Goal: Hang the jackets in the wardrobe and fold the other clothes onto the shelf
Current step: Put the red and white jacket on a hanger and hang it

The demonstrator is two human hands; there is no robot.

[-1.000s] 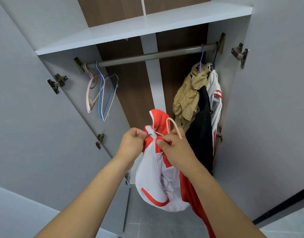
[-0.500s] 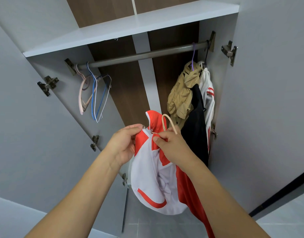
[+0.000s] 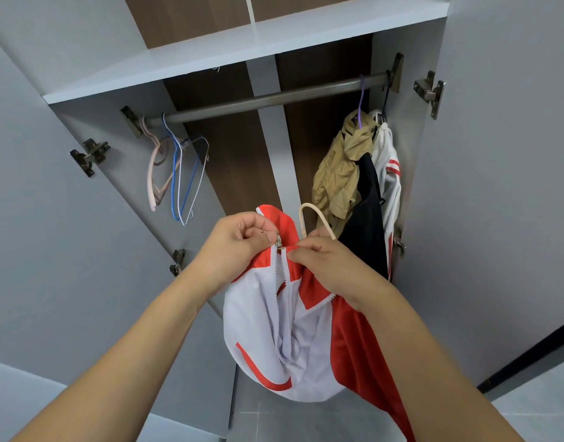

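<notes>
Both hands have drifted slightly apart at the jacket's collar since a moment ago, and the zip below them now gapes a little wider. Nearest, the left hand (image 3: 239,247) pinches the metal zip pull (image 3: 277,242) between thumb and forefinger, its grip closed tight on it. Just beside it, the right hand (image 3: 328,266) is closed on the collar's other edge and the neck of the beige hanger (image 3: 314,218), whose hook stands up above the knuckles. The red and white jacket (image 3: 283,339) hangs straight down from both hands, its long axis vertical. Beyond and well above, the rail (image 3: 274,98) runs left to right; the right hand, holding the hook, seems better placed to lift it there. Spare hangers (image 3: 178,173) hang at the rail's left end, three hung jackets (image 3: 357,173) at its right.
</notes>
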